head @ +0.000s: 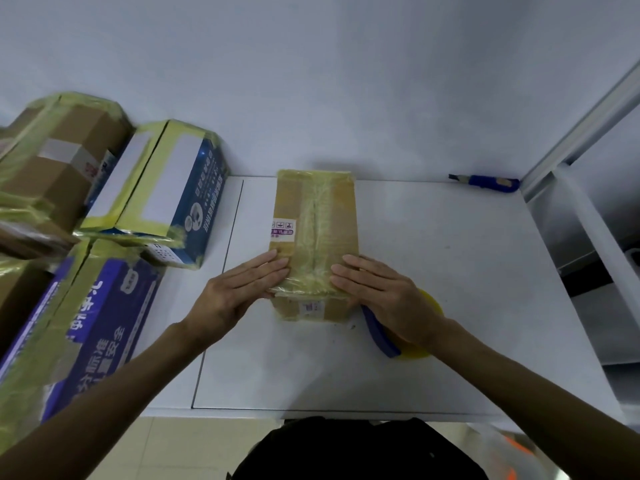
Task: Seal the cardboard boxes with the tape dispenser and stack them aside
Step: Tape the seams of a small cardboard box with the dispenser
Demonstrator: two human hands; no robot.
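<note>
A small brown cardboard box (317, 216) lies in the middle of the white table (467, 271), with yellowish tape running along its top seam. My left hand (239, 289) presses flat on the box's near left corner with straight fingers. My right hand (381, 292) presses flat on its near right corner. The tape dispenser (384, 336), blue with a yellow tape roll, lies on the table just under my right wrist, partly hidden by it.
Several taped boxes are piled at the left: a brown one (59, 157), a blue and white one (162, 192) and a purple one (93, 327). A blue utility knife (485, 182) lies at the far right by the wall. A white frame (588, 140) stands at right.
</note>
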